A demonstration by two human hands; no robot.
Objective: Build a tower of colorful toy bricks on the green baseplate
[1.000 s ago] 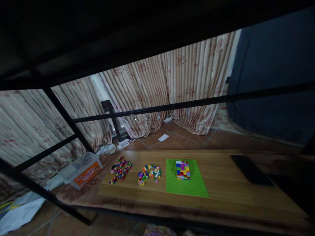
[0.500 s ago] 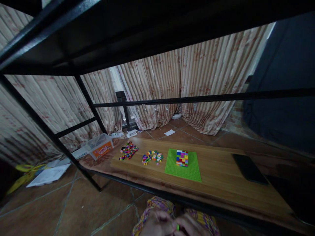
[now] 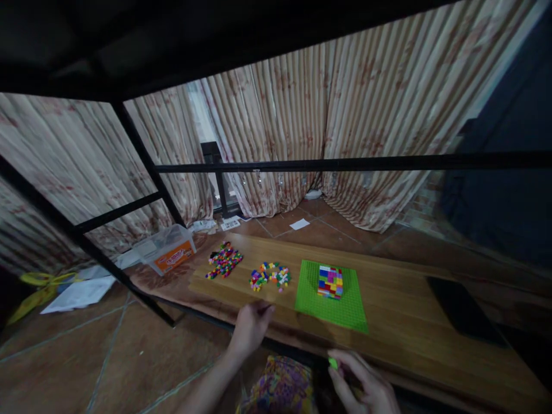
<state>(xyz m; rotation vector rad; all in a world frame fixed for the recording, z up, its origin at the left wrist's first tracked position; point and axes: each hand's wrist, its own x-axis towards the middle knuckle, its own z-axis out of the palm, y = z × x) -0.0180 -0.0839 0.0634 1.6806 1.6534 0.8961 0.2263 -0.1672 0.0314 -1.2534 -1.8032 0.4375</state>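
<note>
My right hand [image 3: 364,382] is at the front edge of the board, pinching a small light-green toy brick [image 3: 333,363] between thumb and fingertips. Over the front edge further left, my left hand [image 3: 252,326] has its fingers curled together; what they hold, if anything, is hidden. A green baseplate [image 3: 310,305] lies beyond and between the hands, bearing a block of stacked multicoloured bricks [image 3: 330,282]. A loose ring of small bricks [image 3: 269,276] is beyond my left hand. Further left lies a denser brick pile [image 3: 224,261].
The wooden board [image 3: 401,305] rests on a bed with a black metal frame [image 3: 302,166]. A dark flat slab [image 3: 461,307] lies on its right. A clear plastic box with an orange label [image 3: 175,259] stands left. The upper bunk hangs overhead.
My hands have separated and risen from my lap toward the board, the left going forward and left, the right going right with the green brick. The view has shifted slightly.
</note>
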